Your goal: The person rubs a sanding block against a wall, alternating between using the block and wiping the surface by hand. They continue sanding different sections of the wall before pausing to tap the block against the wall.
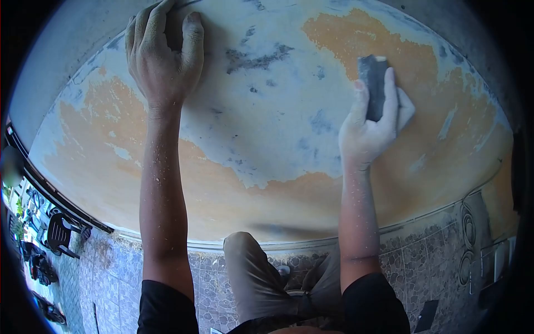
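A wall surface (pixel 267 106) with pale filler patches, bare orange areas and dark grey smudges spreads in front of me. At the upper left, my left hand (pixel 164 61) rests against it with its fingers apart, holding nothing. My right hand (pixel 375 119), coated in white dust, grips a dark grey block (pixel 374 83) between thumb and fingers. The block is over the edge of the orange patch at the upper right. Whether its far face touches the wall is hidden.
Below the wall is a floor with a stone pattern (pixel 211 284). A dark chair (pixel 59 234) and motorbikes (pixel 39 264) stand at the far left. Coiled hose or cable (pixel 467 228) is at the right. A dark flat piece (pixel 426 316) lies at the lower right.
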Available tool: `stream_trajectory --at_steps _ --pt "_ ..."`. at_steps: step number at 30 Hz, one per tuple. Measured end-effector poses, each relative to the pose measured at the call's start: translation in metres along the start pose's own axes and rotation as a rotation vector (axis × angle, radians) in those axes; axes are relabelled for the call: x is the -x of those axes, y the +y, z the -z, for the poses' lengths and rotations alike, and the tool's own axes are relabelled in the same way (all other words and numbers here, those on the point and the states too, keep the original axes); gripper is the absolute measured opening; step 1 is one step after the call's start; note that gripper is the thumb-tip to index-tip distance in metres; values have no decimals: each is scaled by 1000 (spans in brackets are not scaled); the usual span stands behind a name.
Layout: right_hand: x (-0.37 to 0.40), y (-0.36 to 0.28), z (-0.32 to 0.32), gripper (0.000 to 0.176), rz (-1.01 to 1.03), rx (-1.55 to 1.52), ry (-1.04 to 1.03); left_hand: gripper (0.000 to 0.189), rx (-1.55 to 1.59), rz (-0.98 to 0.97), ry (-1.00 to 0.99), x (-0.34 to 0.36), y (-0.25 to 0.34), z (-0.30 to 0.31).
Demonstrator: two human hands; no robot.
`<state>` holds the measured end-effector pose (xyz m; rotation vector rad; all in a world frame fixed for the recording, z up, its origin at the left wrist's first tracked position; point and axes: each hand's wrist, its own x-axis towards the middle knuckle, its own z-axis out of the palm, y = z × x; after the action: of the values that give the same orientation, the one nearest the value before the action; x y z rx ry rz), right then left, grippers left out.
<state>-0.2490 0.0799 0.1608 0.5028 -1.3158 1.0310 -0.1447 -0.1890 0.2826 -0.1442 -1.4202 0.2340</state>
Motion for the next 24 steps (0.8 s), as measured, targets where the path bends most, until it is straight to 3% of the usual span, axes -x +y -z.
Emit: stream_trajectory --at_steps 4,5,8,11,13,14,16,18,19,21,23,24 --pt "146 -9 20 45 402 -41 -326 36 17 -4 -11 -1 0 0" --pt "189 6 39 46 549 -48 -535 37 25 5 -16 1 1 1" --pt "207 31 69 49 613 -100 -725 37 69 63 -30 2 6 3" --pt "93 27 45 53 353 82 -318 37 120 73 -61 1 5 5" --pt "23 32 20 51 -13 -110 2 37 99 82 -71 0 5 6" --pt "12 32 16 51 -19 -101 -5 37 76 93 -62 0 5 5" --pt "5 27 9 50 -219 -210 130 38 72 98 -49 0 3 3" --pt "81 21 15 47 147 89 -25 40 50 129 -44 1 7 3" --pt "134 21 32 43 299 103 -205 40 61 127 -38 -1 8 2" --pt "239 40 64 54 391 -39 -494 42 82 171 -70 0 7 5" --pt "269 62 102 58 430 -9 -764 45 112 144 -63 2 2 4" --pt "260 67 102 58 405 25 -703 45 92 105 -69 2 -2 4"
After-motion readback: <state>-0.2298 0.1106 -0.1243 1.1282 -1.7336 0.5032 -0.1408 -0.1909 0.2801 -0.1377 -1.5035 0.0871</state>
